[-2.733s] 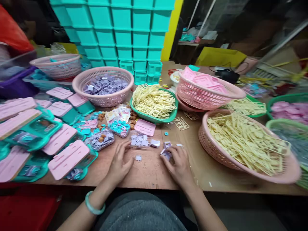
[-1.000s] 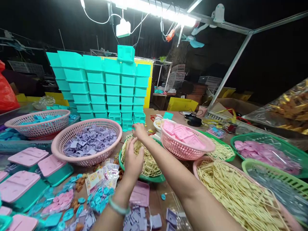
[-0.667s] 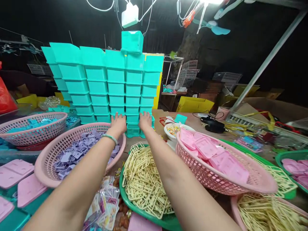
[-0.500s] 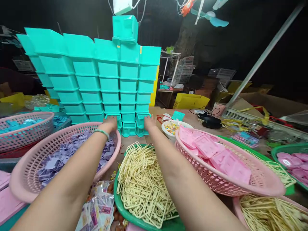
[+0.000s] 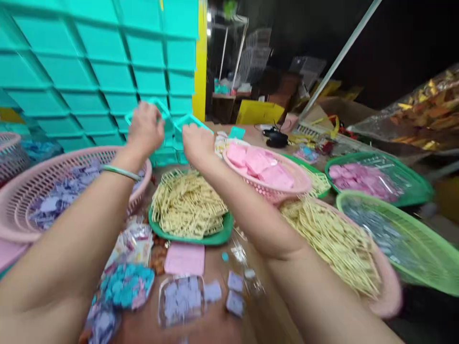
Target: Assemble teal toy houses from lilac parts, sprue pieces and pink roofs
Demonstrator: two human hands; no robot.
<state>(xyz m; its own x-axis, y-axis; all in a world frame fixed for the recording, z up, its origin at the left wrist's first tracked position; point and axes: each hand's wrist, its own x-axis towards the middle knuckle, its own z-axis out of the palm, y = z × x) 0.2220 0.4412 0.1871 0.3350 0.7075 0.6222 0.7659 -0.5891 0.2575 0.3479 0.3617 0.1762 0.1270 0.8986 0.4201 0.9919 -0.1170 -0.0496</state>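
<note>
My left hand (image 5: 145, 125), with a pale green bangle (image 5: 120, 173) on the wrist, is closed around the edge of a small teal bin (image 5: 163, 111). A second teal bin (image 5: 188, 120) is in the grip of my right hand (image 5: 196, 143), just to the right. Both bins are partly hidden by my hands and smeared by motion. They are held in front of a tall stack of teal bins (image 5: 111, 50). Below my hands lies a green tray (image 5: 225, 231) heaped with cream plastic frames (image 5: 186, 203).
At left stands a pink basket (image 5: 10, 210) of purple parts. Another pink basket (image 5: 303, 184) holds pink pieces on the right, near a light green basket (image 5: 430, 253) of grey parts. A clear box (image 5: 182, 301) of purple pieces sits in front, beside a pink plate (image 5: 184, 259).
My hands have come up and back from the bottom of the stack, bringing the two teal bins. The view has tilted down and turned right, showing more of the near table.
</note>
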